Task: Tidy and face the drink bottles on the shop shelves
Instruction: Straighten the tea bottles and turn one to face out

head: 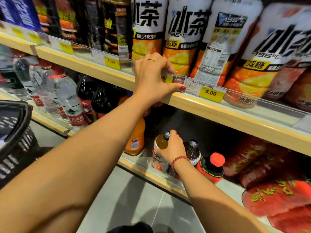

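My left hand (pixel 152 76) grips the front edge of the upper shelf (pixel 218 111), fingers hooked over the clear price rail, thumb under it. Behind it stand big white-and-orange iced tea bottles (pixel 182 36). On the lower shelf my right hand (pixel 172 147) holds the neck and shoulder of an iced tea bottle with a dark cap (pixel 160 143). A second dark-capped bottle (pixel 193 150) stands right beside it, and a red-capped black-and-red bottle (pixel 212 167) further right.
An orange Fanta bottle (pixel 135 140) stands left of the held bottle. Water bottles (pixel 67 101) and dark cola bottles (pixel 99 100) fill the lower shelf's left. Red-labelled bottles (pixel 272 179) crowd the right. A black shopping basket (pixel 15 132) sits at far left over grey floor tiles.
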{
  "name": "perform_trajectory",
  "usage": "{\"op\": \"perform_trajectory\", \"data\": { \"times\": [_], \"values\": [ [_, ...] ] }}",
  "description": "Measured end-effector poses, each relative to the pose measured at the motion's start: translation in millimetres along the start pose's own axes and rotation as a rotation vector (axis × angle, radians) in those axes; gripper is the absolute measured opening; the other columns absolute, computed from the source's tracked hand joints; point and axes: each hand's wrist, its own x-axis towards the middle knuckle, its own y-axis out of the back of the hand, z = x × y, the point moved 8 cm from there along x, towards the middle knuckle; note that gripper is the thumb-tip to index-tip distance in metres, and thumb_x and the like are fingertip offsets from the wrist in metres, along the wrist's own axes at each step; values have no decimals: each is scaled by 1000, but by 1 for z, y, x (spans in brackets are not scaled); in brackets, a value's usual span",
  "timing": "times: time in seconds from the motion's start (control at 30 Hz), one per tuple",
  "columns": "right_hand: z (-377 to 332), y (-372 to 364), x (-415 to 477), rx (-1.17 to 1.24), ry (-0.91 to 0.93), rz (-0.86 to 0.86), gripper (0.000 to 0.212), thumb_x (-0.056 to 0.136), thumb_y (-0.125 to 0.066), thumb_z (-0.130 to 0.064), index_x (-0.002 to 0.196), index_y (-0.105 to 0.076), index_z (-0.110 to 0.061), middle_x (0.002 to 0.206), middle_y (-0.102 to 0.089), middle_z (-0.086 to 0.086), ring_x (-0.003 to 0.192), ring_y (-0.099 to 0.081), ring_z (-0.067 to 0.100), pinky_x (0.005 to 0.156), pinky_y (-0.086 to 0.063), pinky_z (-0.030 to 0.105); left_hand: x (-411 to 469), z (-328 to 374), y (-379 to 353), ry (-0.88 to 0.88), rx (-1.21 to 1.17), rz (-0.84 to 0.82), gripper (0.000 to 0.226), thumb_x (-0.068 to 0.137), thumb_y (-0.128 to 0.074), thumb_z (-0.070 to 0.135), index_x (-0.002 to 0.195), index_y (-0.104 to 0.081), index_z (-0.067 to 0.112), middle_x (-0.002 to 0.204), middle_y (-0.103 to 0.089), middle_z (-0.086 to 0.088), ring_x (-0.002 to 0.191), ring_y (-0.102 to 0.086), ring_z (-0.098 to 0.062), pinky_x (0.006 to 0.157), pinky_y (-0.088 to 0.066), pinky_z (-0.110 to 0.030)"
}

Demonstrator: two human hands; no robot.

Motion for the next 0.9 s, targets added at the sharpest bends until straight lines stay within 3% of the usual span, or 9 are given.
{"op": "perform_trajectory", "data": {
  "times": [0.1, 0.3, 0.43, 0.53, 0.7, 0.9],
  "values": [
    [1, -6, -8, -33, 28, -23, 80, 63, -86, -26, 120, -30, -22, 123, -52, 8, 113, -53, 27, 93, -50, 40, 1, 1, 1, 37, 12, -19, 42, 58, -82, 50, 81, -58, 26, 93, -52, 10, 101, -51, -16, 85, -20, -23],
    [-2, -11, -15, -72, 114, -6, 82, 59, -88, -22, 118, -32, -22, 122, -46, 4, 114, -49, 24, 90, -44, 31, 1, 0, -1, 62, 9, -30, 44, 57, -81, 54, 79, -51, 31, 93, -49, 12, 99, -47, -13, 85, -20, -23],
    [0, -18, -18, 20, 136, -24, 95, 60, -87, -24, 136, -31, -17, 135, -40, 2, 128, -40, 22, 103, -37, 30, 0, -5, -5, 76, -3, -16, 45, 57, -80, 56, 80, -50, 31, 93, -50, 11, 101, -49, -17, 92, -23, -27],
    [-11, -27, -21, -82, 242, -39, 79, 66, -81, -25, 132, -39, -20, 134, -39, 3, 125, -39, 24, 101, -42, 36, 1, -6, -7, 68, 0, -20, 45, 58, -79, 56, 81, -51, 30, 94, -52, 10, 102, -50, -18, 91, -24, -28],
    [-18, -28, -21, -112, 239, -61, 69, 68, -76, -27, 128, -42, -25, 126, -48, 5, 118, -46, 25, 93, -48, 39, 2, -8, -8, 82, 11, -35, 45, 59, -78, 57, 82, -50, 32, 95, -49, 11, 102, -46, -14, 93, -21, -26],
    [-23, 21, -36, 115, 240, 108, 66, 57, -80, -31, 117, -52, -34, 114, -55, -1, 109, -50, 20, 88, -42, 29, 4, -7, -10, 104, 65, -96, 45, 60, -78, 57, 82, -47, 33, 95, -44, 12, 98, -36, -11, 86, -19, -27]
  ]
}}
